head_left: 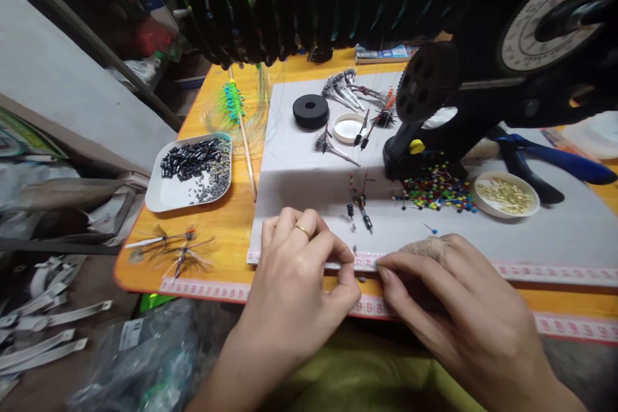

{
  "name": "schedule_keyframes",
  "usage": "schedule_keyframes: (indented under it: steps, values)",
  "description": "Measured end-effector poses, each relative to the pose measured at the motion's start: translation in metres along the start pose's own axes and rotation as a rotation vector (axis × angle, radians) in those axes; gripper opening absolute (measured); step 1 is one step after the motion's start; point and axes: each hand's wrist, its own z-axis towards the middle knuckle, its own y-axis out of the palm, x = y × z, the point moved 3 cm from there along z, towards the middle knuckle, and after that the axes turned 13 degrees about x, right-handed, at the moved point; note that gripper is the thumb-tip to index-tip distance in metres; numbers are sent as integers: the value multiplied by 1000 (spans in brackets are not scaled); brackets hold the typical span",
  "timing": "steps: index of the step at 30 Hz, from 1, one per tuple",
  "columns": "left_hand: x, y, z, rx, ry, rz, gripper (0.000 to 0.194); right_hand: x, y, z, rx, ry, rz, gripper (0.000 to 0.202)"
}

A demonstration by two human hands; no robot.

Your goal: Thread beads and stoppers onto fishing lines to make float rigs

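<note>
My left hand (302,270), with a ring on one finger, pinches thumb and forefinger together at the front edge of the white board (299,219). My right hand (454,296) pinches likewise a short way to the right. Whatever is between the fingertips is too fine or hidden to make out. Between the hands, a small grey bead (362,279) shows just below the board's edge. Another small grey piece (355,250) is above the measuring tape (365,260) along that edge. Beyond lie small black cylinders (367,223) with thin wire-like parts.
Colour-headed pins (434,190) are heaped beside a dish of gold pieces (505,194) and blue-handled pliers (555,158). A black machine with a dial (550,16) overhangs the board. At left stands a white tray (157,196) of black tubes; a black spool (310,111) sits farther back.
</note>
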Motion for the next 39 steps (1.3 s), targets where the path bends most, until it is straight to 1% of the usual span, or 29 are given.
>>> schedule_keyframes:
  steps: [9,16,20,24,28,34,36,39]
  values:
    - [0,1,-2,-9,-5,-9,5,1,0,0,-14,-3,-11,6]
    - [-2,1,-4,20,30,-33,9,5,-7,-4,-10,28,-28,17]
    - [-1,1,-3,50,50,-44,11,9,-12,-9,-20,42,-67,19]
    - [-1,2,-2,57,63,-37,13,12,-17,-10,10,73,-79,21]
    - [-1,4,-1,57,78,-34,13,12,-19,-9,4,57,-86,19]
    - [-2,4,-2,75,92,-29,14,12,-25,-8,30,66,-102,18]
    - [-2,3,-2,65,102,-25,15,12,-25,-7,20,64,-100,18]
    - [-3,4,-2,58,108,-21,16,12,-24,-5,39,70,-92,17]
